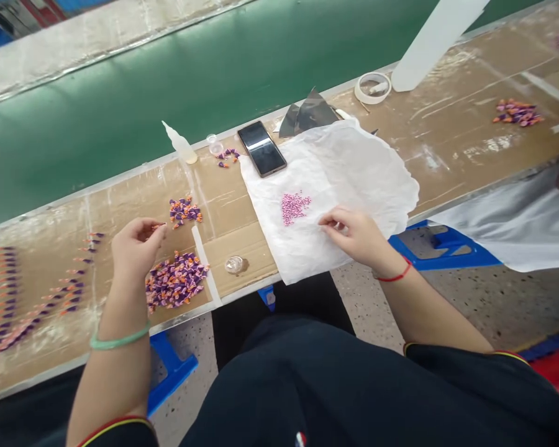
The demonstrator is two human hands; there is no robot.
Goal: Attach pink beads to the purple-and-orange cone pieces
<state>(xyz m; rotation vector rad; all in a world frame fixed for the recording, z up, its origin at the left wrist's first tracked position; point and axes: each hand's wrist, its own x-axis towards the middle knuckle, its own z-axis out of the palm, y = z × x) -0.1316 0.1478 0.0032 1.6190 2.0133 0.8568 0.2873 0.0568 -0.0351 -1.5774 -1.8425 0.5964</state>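
Note:
My left hand (137, 248) is held over the table's left part, thumb and forefinger pinched together. Whatever it may hold is too small to make out. Just right of it lies a small pile of purple-and-orange pieces (185, 212), and below its fingers a larger pile of the same pieces (177, 280). My right hand (354, 234) hovers at the white sheet (302, 257), its fingers closed in a pinch with nothing I can name in them. Left of those fingertips, tiny pink beads (294, 207) are scattered on the sheet.
Rows of purple-and-orange pieces (7, 292) stand at far left. A dropper bottle (181, 144), a phone (262, 149) and a tape roll (372, 88) line the back. A small clear dish (234, 265) sits near the front edge. Another person's white clothing (507, 217) shows at right.

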